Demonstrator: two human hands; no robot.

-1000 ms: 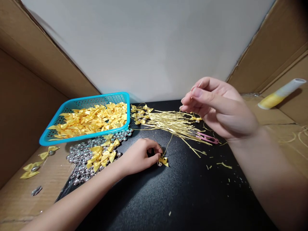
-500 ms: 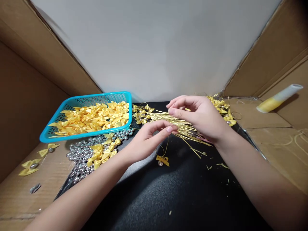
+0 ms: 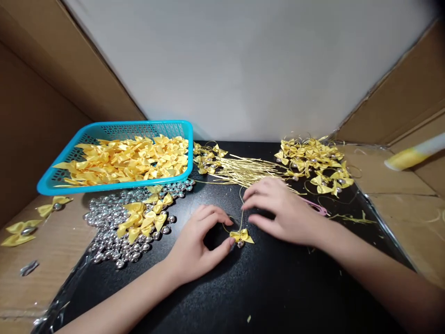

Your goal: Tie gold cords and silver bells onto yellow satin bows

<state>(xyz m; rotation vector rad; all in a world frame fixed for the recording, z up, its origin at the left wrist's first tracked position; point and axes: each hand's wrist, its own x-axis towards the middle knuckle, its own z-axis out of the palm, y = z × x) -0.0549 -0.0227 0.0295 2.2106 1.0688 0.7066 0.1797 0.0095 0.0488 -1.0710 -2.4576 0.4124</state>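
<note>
Black worktop carries both grips now, lowered from the air: your left grip curls open, thumb touching the yellow bow; your right grip lies flat, open, fingertips by its gold thread, the bow between them.

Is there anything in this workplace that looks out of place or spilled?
Yes. Two yellow bows and a silver piece lie on the cardboard at far left, off the black mat, apart from the piles. Small gold snippets are scattered beside the right hand.
</note>
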